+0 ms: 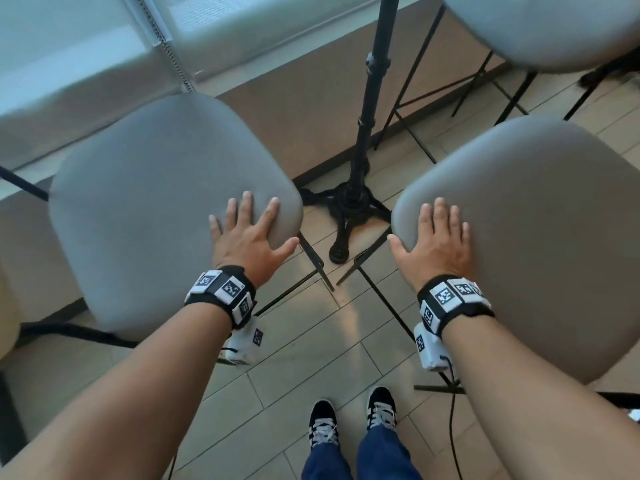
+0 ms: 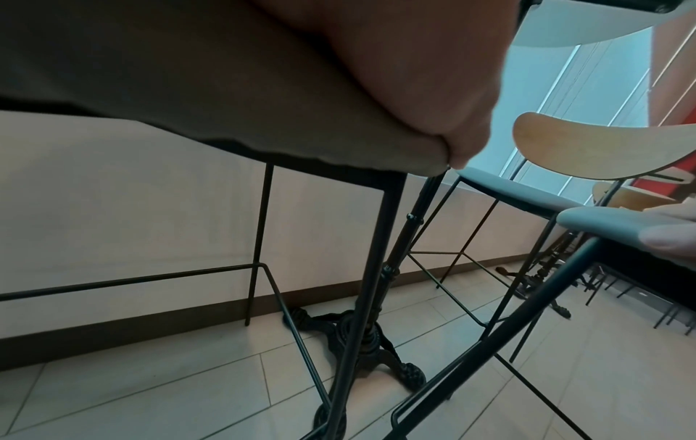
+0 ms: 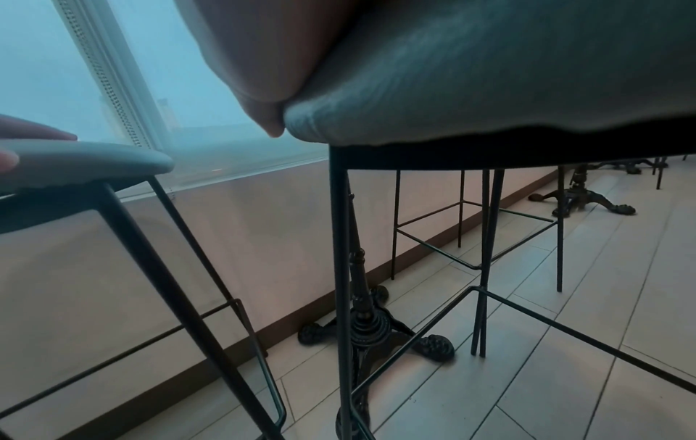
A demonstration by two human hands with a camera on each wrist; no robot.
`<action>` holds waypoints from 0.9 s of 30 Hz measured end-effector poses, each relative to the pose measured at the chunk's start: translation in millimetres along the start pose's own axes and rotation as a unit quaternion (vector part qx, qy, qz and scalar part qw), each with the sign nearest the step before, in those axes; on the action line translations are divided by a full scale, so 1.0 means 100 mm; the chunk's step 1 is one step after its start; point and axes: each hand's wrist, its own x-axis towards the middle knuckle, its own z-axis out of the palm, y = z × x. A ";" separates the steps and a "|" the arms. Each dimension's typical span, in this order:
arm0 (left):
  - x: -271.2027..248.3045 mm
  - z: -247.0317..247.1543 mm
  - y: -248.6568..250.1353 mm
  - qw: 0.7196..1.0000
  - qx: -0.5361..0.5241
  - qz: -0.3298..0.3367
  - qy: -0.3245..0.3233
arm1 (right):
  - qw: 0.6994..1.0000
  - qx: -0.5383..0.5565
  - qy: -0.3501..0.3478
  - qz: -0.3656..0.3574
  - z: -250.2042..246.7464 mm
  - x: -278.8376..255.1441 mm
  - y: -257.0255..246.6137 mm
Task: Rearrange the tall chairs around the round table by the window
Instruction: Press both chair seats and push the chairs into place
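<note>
Two tall chairs with grey padded seats on thin black metal legs stand side by side in front of me. My left hand (image 1: 249,233) lies flat, fingers spread, on the near right corner of the left chair seat (image 1: 156,202), thumb at the edge. My right hand (image 1: 436,240) lies flat on the near left corner of the right chair seat (image 1: 536,237). Between the chairs rises the table's black pedestal (image 1: 367,126) on its ornate iron foot (image 1: 346,202). In the wrist views each palm (image 2: 414,74) (image 3: 271,50) presses on a seat's edge.
A third tall chair (image 1: 554,26) stands at the far right beyond the pedestal. The window (image 1: 86,46) and a low wall run along the back. My feet (image 1: 353,420) stand on the tiled floor between the chairs. Another table foot (image 3: 580,196) stands further right.
</note>
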 end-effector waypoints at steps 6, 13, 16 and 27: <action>-0.05 0.00 -0.08 1.000 -0.013 0.005 0.023 | 1.000 0.011 0.008 -0.026 0.04 -0.18 -0.02; -0.06 0.02 -0.14 0.999 -0.018 0.011 0.048 | 0.999 0.022 0.017 -0.021 0.06 -0.23 -0.04; -0.05 0.04 -0.13 0.998 -0.029 0.008 0.054 | 1.000 0.016 0.003 -0.022 0.05 -0.26 -0.03; -0.07 0.07 -0.14 0.997 -0.038 0.009 0.061 | 0.995 0.074 0.060 -0.010 0.13 -0.27 -0.03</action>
